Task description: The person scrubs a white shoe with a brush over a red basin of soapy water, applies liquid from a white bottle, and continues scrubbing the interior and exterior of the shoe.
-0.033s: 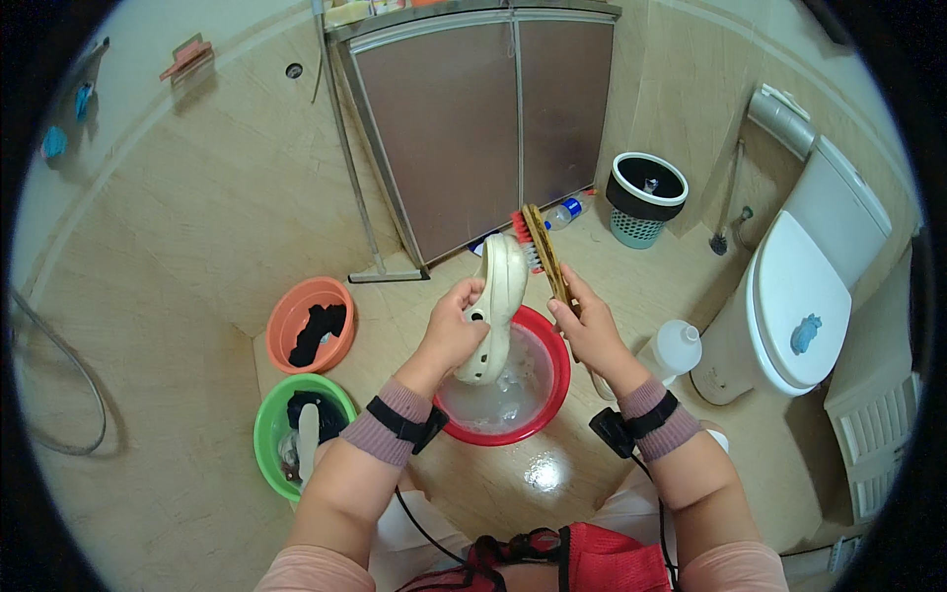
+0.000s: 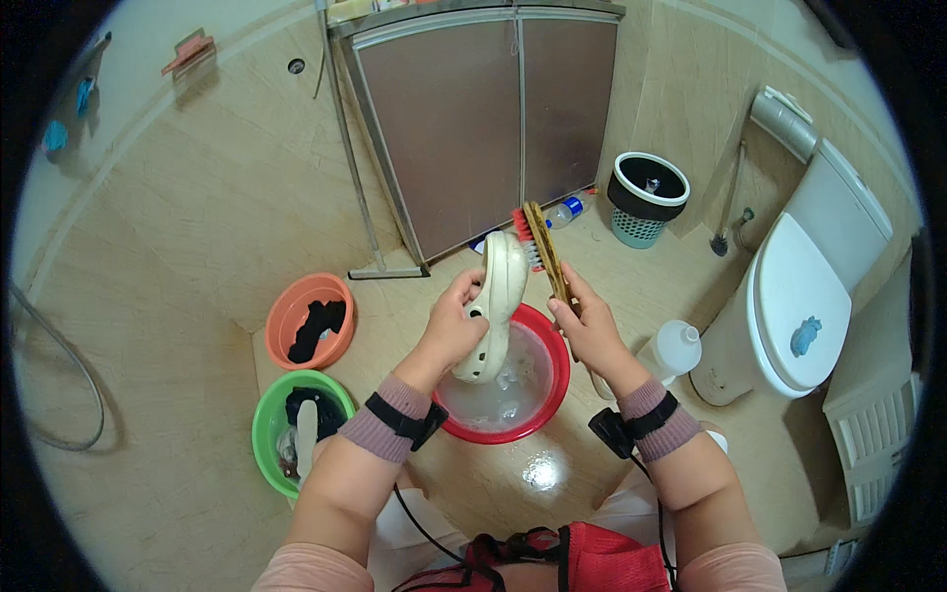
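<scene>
My left hand [image 2: 452, 326] is closed round a cream clog [image 2: 506, 281] with holes in it, held up on its side with its sole edge to the right. In my right hand [image 2: 590, 321] is the handle of a wooden scrubbing brush [image 2: 548, 255]. Its red and white bristles face the clog's upper edge, touching it or very close. Beneath both stands a red basin [image 2: 563, 380] of cloudy, sudsy water, partly covered by the clog's lower end.
To the left are an orange basin [image 2: 279, 314] with black cloth and a green basin [image 2: 263, 434] with dark cloth and a white strip. A floor squeegee [image 2: 390, 274] leans by the cabinet [image 2: 444, 138]. On the right are a white jug [image 2: 677, 347], a bin [image 2: 636, 229] and a toilet [image 2: 799, 286].
</scene>
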